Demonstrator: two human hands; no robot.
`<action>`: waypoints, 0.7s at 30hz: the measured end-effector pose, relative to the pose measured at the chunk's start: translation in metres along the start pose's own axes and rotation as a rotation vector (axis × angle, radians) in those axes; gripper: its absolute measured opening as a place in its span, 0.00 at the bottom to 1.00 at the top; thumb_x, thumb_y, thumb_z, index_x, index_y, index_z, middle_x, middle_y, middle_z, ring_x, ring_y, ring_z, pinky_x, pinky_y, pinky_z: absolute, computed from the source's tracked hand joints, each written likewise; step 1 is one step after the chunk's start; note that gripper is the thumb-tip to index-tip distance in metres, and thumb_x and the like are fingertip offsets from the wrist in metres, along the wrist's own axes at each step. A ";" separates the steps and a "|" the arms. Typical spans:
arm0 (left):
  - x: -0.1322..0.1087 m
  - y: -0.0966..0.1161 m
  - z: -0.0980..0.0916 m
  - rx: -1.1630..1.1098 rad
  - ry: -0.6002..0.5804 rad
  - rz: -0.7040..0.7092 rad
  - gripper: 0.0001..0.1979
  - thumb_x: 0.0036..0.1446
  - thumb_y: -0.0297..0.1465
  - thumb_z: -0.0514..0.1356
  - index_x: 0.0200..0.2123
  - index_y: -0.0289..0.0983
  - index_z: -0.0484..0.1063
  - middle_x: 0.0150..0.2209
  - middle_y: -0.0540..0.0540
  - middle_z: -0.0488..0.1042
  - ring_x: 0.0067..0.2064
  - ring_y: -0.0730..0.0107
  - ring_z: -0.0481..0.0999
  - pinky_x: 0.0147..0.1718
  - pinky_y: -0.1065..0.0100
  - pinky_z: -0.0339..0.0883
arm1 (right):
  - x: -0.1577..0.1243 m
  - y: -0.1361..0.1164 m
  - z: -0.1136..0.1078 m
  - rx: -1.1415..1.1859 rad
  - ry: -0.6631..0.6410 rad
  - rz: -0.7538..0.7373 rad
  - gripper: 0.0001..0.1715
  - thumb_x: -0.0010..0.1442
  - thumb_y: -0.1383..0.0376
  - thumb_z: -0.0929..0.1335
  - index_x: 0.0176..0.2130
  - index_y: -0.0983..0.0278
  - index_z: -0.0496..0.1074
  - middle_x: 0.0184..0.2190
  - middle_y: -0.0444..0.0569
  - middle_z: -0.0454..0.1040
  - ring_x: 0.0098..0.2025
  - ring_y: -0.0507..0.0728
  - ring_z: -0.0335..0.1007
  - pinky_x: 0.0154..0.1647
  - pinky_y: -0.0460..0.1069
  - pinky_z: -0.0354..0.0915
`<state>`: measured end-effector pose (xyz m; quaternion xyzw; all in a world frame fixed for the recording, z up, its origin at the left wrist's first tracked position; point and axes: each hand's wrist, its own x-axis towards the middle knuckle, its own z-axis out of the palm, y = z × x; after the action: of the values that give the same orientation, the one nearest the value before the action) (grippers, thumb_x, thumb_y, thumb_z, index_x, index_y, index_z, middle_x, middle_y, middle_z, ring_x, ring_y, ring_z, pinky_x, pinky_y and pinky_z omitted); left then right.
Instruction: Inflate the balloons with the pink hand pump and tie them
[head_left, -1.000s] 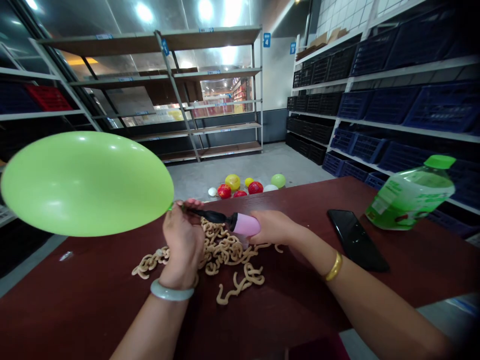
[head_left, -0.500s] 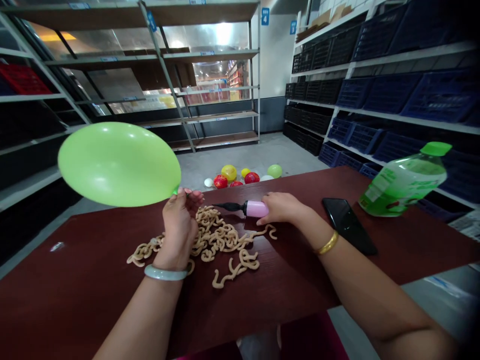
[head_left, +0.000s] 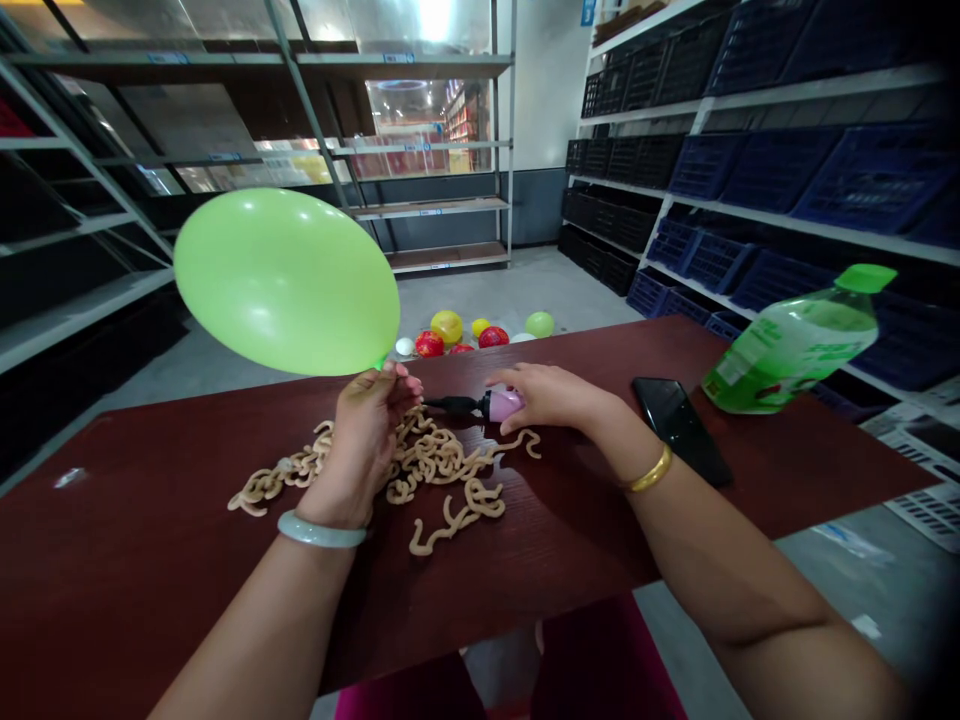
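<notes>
A large inflated light-green balloon [head_left: 289, 280] hangs in the air at the left, tilted down toward its neck. My left hand [head_left: 371, 405] is closed in a pinch at that neck, above a heap of tan squiggly strands [head_left: 431, 450] on the table. A hand balloon pump [head_left: 501, 404], pink with a black nozzle, lies low over the tabletop with its nozzle pointing toward my left hand. Around its pink body curls my right hand [head_left: 551, 398], thumb on the near side and fingers over the far side, hiding the pump's rear end.
On the dark red table [head_left: 585, 510], a black phone [head_left: 681, 430] lies right of my right forearm, and a green-capped bottle [head_left: 795, 345] stands beyond it. Several small balloons [head_left: 448, 328] rest on the floor past the far edge. Shelves with dark crates [head_left: 712, 255] line the right side.
The view has tilted down slightly. The green balloon has swung right and tipped more steeply. My right hand has slid forward over the pump, its fingers now reaching further along the pink body.
</notes>
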<state>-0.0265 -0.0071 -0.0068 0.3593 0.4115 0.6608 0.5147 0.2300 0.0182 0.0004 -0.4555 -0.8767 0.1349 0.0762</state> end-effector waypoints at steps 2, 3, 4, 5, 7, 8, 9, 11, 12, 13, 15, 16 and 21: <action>0.001 -0.002 0.000 -0.005 0.000 -0.007 0.11 0.52 0.33 0.70 0.30 0.35 0.72 0.25 0.48 0.75 0.26 0.74 0.75 0.28 0.74 0.72 | 0.001 -0.003 0.001 0.029 0.042 -0.079 0.36 0.53 0.54 0.77 0.60 0.50 0.72 0.53 0.50 0.74 0.54 0.65 0.70 0.51 0.55 0.64; 0.001 -0.003 0.000 -0.006 0.006 -0.008 0.10 0.52 0.33 0.69 0.30 0.35 0.72 0.25 0.49 0.75 0.25 0.75 0.75 0.27 0.74 0.71 | 0.002 -0.004 0.001 0.038 0.069 -0.128 0.31 0.54 0.56 0.77 0.57 0.50 0.75 0.54 0.49 0.73 0.55 0.64 0.69 0.53 0.55 0.63; 0.001 -0.004 0.000 -0.006 0.014 -0.007 0.09 0.53 0.32 0.69 0.30 0.35 0.72 0.25 0.49 0.74 0.25 0.75 0.74 0.27 0.75 0.70 | 0.003 -0.006 0.002 0.042 0.097 -0.186 0.25 0.56 0.58 0.76 0.53 0.50 0.78 0.55 0.48 0.72 0.57 0.64 0.67 0.56 0.56 0.61; 0.002 -0.004 0.000 -0.005 0.023 -0.008 0.09 0.53 0.32 0.68 0.30 0.35 0.71 0.25 0.49 0.74 0.24 0.75 0.74 0.26 0.75 0.70 | 0.004 -0.008 0.003 0.035 0.122 -0.247 0.18 0.56 0.60 0.76 0.48 0.52 0.80 0.55 0.47 0.72 0.59 0.63 0.65 0.60 0.57 0.59; 0.002 -0.004 0.000 -0.004 0.041 -0.007 0.09 0.54 0.32 0.68 0.30 0.35 0.71 0.24 0.49 0.73 0.24 0.76 0.73 0.26 0.76 0.69 | 0.005 -0.013 0.007 -0.019 0.146 -0.361 0.08 0.55 0.62 0.77 0.38 0.54 0.83 0.55 0.47 0.72 0.62 0.63 0.61 0.65 0.58 0.53; 0.002 -0.004 0.000 -0.004 0.046 -0.005 0.09 0.54 0.32 0.68 0.30 0.35 0.71 0.24 0.49 0.73 0.24 0.76 0.73 0.26 0.76 0.69 | 0.006 -0.016 0.009 -0.057 0.147 -0.403 0.06 0.54 0.62 0.78 0.35 0.55 0.83 0.55 0.47 0.72 0.63 0.64 0.59 0.67 0.59 0.51; 0.002 -0.004 0.000 -0.004 0.048 -0.002 0.09 0.54 0.33 0.68 0.30 0.35 0.72 0.24 0.49 0.73 0.24 0.76 0.73 0.26 0.76 0.69 | 0.006 -0.019 0.012 -0.094 0.143 -0.434 0.06 0.53 0.62 0.78 0.34 0.55 0.83 0.55 0.47 0.72 0.65 0.65 0.57 0.68 0.60 0.49; 0.001 -0.004 0.000 -0.002 0.043 0.002 0.10 0.54 0.34 0.68 0.30 0.35 0.72 0.24 0.49 0.73 0.24 0.76 0.73 0.26 0.76 0.69 | 0.006 -0.026 0.019 -0.153 0.130 -0.465 0.06 0.51 0.62 0.79 0.34 0.56 0.83 0.54 0.47 0.73 0.66 0.65 0.55 0.69 0.60 0.47; 0.001 -0.005 0.000 -0.003 0.040 0.005 0.10 0.54 0.34 0.68 0.30 0.35 0.72 0.24 0.49 0.73 0.24 0.76 0.73 0.26 0.76 0.69 | 0.006 -0.030 0.022 -0.175 0.124 -0.474 0.06 0.52 0.62 0.78 0.33 0.57 0.82 0.53 0.48 0.73 0.66 0.65 0.55 0.70 0.59 0.46; 0.001 -0.005 0.000 -0.006 0.037 0.011 0.10 0.53 0.34 0.69 0.30 0.35 0.72 0.24 0.50 0.74 0.24 0.76 0.73 0.26 0.76 0.69 | 0.005 -0.033 0.025 -0.193 0.121 -0.484 0.04 0.53 0.63 0.77 0.33 0.58 0.82 0.52 0.48 0.74 0.65 0.65 0.56 0.71 0.59 0.45; 0.001 -0.005 0.000 -0.013 0.035 0.020 0.10 0.53 0.33 0.69 0.30 0.35 0.73 0.24 0.50 0.74 0.24 0.76 0.73 0.25 0.76 0.68 | 0.003 -0.040 0.027 -0.216 0.121 -0.510 0.02 0.56 0.65 0.75 0.31 0.60 0.81 0.48 0.50 0.75 0.61 0.64 0.60 0.71 0.59 0.44; 0.000 -0.006 0.000 -0.017 0.037 0.023 0.09 0.52 0.33 0.69 0.30 0.35 0.73 0.24 0.50 0.74 0.24 0.76 0.73 0.25 0.76 0.68 | 0.002 -0.043 0.026 -0.214 0.124 -0.521 0.03 0.57 0.66 0.73 0.31 0.61 0.80 0.46 0.51 0.76 0.59 0.63 0.61 0.71 0.59 0.44; 0.000 -0.007 0.001 -0.029 0.039 0.005 0.09 0.54 0.33 0.68 0.30 0.35 0.72 0.24 0.50 0.73 0.24 0.75 0.73 0.25 0.75 0.69 | -0.004 -0.048 0.011 0.048 0.098 -0.438 0.04 0.61 0.66 0.69 0.34 0.61 0.76 0.37 0.48 0.76 0.45 0.58 0.68 0.58 0.55 0.59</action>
<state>-0.0229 -0.0056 -0.0129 0.3400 0.4109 0.6749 0.5099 0.1920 -0.0135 0.0048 -0.2584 -0.9464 0.1137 0.1568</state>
